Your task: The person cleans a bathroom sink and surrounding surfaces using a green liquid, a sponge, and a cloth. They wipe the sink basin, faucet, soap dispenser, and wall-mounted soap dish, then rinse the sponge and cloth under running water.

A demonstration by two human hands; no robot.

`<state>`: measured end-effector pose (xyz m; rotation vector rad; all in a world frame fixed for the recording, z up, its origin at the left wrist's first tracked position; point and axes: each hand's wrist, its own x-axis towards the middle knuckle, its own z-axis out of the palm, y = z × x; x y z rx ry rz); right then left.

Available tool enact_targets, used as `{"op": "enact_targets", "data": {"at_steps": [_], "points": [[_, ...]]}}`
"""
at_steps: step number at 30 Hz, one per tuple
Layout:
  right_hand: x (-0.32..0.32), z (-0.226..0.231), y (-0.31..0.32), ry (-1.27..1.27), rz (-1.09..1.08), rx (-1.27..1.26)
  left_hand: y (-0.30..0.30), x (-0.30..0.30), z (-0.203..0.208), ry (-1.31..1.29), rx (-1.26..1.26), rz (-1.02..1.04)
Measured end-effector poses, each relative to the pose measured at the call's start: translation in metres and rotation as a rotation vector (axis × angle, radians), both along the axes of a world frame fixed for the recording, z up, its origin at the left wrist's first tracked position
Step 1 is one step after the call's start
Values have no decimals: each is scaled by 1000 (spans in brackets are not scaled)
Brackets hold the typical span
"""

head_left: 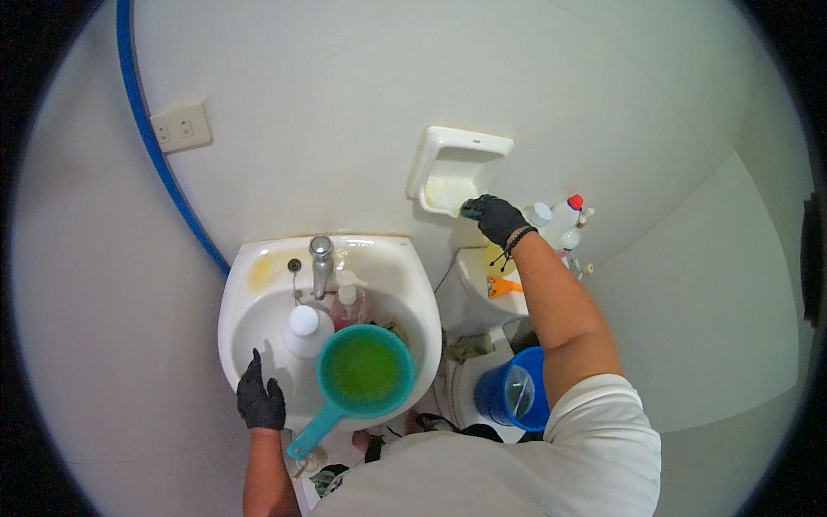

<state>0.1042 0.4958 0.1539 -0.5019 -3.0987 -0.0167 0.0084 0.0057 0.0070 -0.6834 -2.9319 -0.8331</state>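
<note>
My right hand (497, 219), in a black glove, is closed at the lower right edge of the white wall soap dish (469, 139). Between its fingertips is what looks like a dark green scouring pad (471, 208), mostly covered by the glove. Yellowish wet residue coats the bottom of the dish. My left hand (260, 398), also gloved, rests at the left front rim of the white sink (231, 345), fingers spread and holding nothing. A teal dipper (322, 431) with green liquid stands across the sink's front right, its handle pointing toward me.
In the basin are a white-capped bottle (304, 321) and a pump bottle (348, 297), below the faucet (321, 258). Several bottles (564, 212) and an orange-handled brush (501, 287) crowd the toilet tank (468, 280). A blue bucket (493, 392) stands lower right; a blue hose (142, 112) runs down the left wall.
</note>
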Motion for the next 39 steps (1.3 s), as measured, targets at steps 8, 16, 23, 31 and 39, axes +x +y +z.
{"op": "enact_targets", "data": {"at_steps": [8, 16, 23, 31, 39], "points": [[10, 29, 9, -58, -57, -112, 4, -2, -5, 17, -13, 7], [-6, 6, 2, 17, 31, -84, -5, -1, -11, 58, -20, 18], [11, -15, 17, 155, 113, -18, 8, 1, -4, 33, -7, 31], [1, 14, -11, 30, -20, -7, 3, 1, -2, 42, -32, 40], [-3, 9, -17, 28, 10, -34, -1, 0, -5, 32, -5, 5]]}}
